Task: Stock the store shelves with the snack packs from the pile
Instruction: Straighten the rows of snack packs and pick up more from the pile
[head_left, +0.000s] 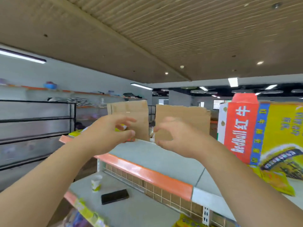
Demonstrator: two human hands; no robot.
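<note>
My left hand [108, 135] and my right hand [177, 138] are raised side by side over the top shelf [155, 156], fingers loosely curved and spread, with nothing clearly gripped. A yellow snack pack [121, 128] shows in the gap between my left thumb and fingers, mostly hidden behind that hand. Another yellow pack [74, 133] lies at the shelf's far left end. Two upright cardboard flaps, left [131, 108] and right [185, 115], stand just beyond my fingertips. A yellow-orange pack [277, 182] lies on the shelf at the right.
A large Red Bull carton [262, 131] stands on the top shelf at the right. On the lower shelf [139, 210] sit a paper cup [96, 184] and a black phone [114, 196]. Empty dark racks [32, 125] stand across the aisle to the left.
</note>
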